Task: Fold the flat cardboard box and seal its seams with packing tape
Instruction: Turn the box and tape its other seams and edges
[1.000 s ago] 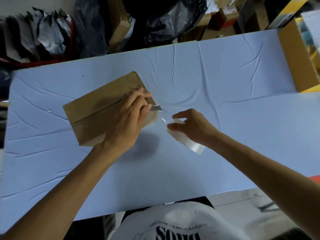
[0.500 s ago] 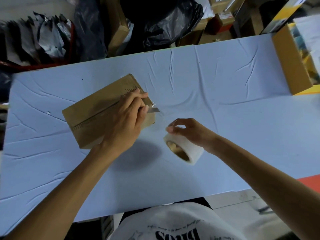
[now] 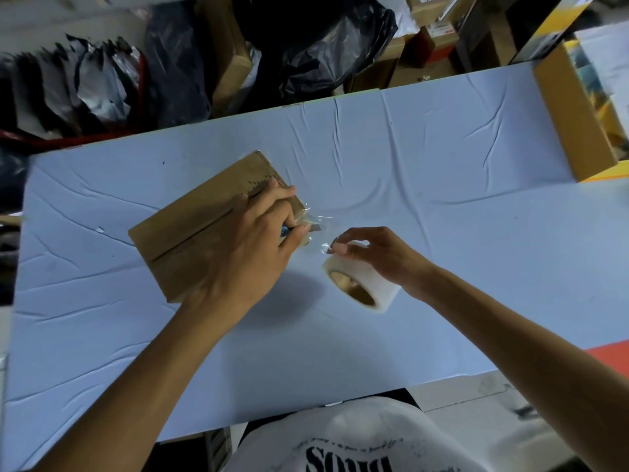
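A folded brown cardboard box [image 3: 200, 229] lies on the blue-covered table [image 3: 408, 185], left of centre, with a seam running along its top. My left hand [image 3: 252, 253] rests on the box's right part and grips a small knife [image 3: 311, 229] with a blue handle; its blade pokes out at the box's right end. A strip of clear tape [image 3: 318, 221] hangs off that end. My right hand [image 3: 374, 257] holds the roll of clear packing tape [image 3: 360, 284] on the table just right of the box, fingertips at the roll's top edge.
An open brown carton [image 3: 571, 114] with packaged items stands at the table's far right corner. Black bags [image 3: 326, 46] and more boxes crowd the floor behind the table. A red surface [image 3: 612, 359] shows at the near right edge.
My right hand has drawn the tape roll down and away from the box and tipped it so its core shows. The tape between roll and box has parted. My left hand stays on the box.
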The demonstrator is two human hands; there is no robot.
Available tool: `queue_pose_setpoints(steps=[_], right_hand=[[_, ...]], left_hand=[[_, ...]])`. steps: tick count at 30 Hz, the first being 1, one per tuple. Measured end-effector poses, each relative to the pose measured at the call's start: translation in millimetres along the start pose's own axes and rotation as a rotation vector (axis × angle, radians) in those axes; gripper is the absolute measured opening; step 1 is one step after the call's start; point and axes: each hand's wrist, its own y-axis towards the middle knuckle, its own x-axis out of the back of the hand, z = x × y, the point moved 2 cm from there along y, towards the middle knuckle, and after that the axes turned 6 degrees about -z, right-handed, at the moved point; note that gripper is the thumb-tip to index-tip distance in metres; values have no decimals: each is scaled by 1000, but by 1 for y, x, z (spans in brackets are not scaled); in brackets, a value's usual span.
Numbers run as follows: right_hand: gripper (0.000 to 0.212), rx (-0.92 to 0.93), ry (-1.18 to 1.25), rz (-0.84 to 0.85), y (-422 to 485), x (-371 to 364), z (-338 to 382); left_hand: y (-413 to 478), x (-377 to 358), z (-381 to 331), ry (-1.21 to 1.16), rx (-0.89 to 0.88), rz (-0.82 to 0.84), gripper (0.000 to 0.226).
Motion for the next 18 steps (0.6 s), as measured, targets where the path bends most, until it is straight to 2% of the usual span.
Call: queue_pose_setpoints(steps=[9, 14, 18], right_hand=[[6, -40, 128, 96, 2, 4, 2], [25, -117, 94, 32, 1, 2, 5], [21, -137, 9, -8, -2, -3, 10]], left_hand=[[0, 1, 1, -3, 43, 15, 30], [0, 0, -1, 0, 50, 23, 29], [-1, 1, -7, 20, 50, 12, 28]])
